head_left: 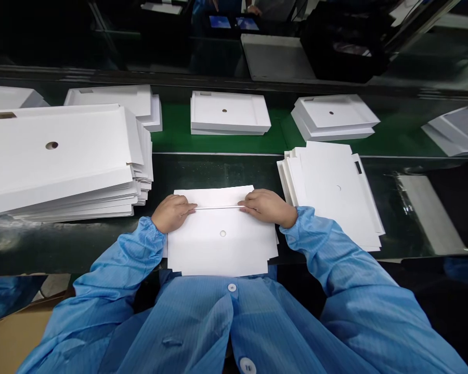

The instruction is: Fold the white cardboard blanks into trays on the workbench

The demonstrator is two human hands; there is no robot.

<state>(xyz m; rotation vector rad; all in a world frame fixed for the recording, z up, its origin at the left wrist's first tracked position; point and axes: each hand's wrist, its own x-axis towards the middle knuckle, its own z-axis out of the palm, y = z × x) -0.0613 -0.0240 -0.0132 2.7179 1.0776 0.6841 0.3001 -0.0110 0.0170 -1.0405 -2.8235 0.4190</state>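
Observation:
A white die-cut cardboard sheet [203, 244] lies in front of my body, with a small round hole near its middle. Its far strip is bent along a crease, which shows as a raised line running left to right. My left hand [173, 212] pinches the crease at its left end, thumb and fingers pressed together. At the right end, my right hand [265, 206] grips the same crease in a similar pinch. Edges of at least one more white sheet peek out beneath. To the right lies a stack of flat white cardboard sheets [323, 187].
At left, a tall pile of folded white cardboard trays [78, 150] stands close to my left arm. Along the green belt [171, 140] sit several white trays, one pair [242, 111] straight ahead. A grey panel [276, 57] and a person's hand [254, 10] appear beyond.

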